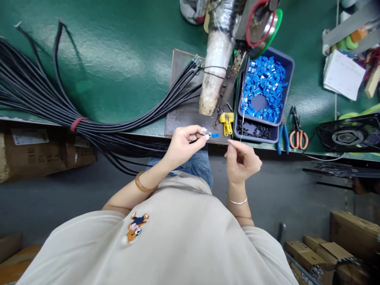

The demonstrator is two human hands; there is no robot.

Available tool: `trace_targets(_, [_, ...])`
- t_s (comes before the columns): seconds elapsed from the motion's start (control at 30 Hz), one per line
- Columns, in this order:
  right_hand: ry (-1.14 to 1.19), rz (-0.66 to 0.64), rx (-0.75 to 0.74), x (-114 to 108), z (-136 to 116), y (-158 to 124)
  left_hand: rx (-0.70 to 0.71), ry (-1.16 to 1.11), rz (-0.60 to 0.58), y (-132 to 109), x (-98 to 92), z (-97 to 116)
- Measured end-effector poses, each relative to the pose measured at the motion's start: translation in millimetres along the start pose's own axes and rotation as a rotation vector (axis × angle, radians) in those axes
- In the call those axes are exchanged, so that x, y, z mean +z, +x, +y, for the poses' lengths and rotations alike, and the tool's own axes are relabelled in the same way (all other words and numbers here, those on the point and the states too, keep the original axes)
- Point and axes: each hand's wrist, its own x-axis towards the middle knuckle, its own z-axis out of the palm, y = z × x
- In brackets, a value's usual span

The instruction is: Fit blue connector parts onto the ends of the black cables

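At the bench's front edge, my left hand (185, 143) is closed in a pinch on a cable end with a small blue connector (214, 135) sticking out to the right. White coverings show on its fingertips. My right hand (242, 160) is a short way to the right, thumb and forefinger pressed together. A thin silvery wire (243, 107) runs down over the bins to this hand. Just beyond the hands, a yellow tool (227, 123) lies on the dark board (175, 122). The white-wrapped fixture (215, 67) comes down above the board.
A blue-grey bin (289, 75) holds many blue connectors; a lower bin (255, 132) holds small black parts. Pliers (297, 132) and a black fan (347, 136) lie to the right. Black cables (118, 126), tied with a red band (78, 123), cross the green bench (118, 51).
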Motion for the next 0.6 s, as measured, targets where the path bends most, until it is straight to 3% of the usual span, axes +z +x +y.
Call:
trace_targets(0.17, [0.127, 0.030, 0.029, 6.4, 8.3, -0.5, -0.045, -0.008, 0.014, 6.3, 2.0, 4.8])
trace_targets(0.4, [-0.067, -0.039, -0.283, 20.7, 11.1, 7.9, -0.006, -0.029, -0.026, 12.4, 4.8, 2.6])
trace_targets(0.6, [-0.034, -0.010, -0.218, 28.9, 11.2, 10.9, 0.117, 0.084, 0.000, 14.9, 8.3, -0.2])
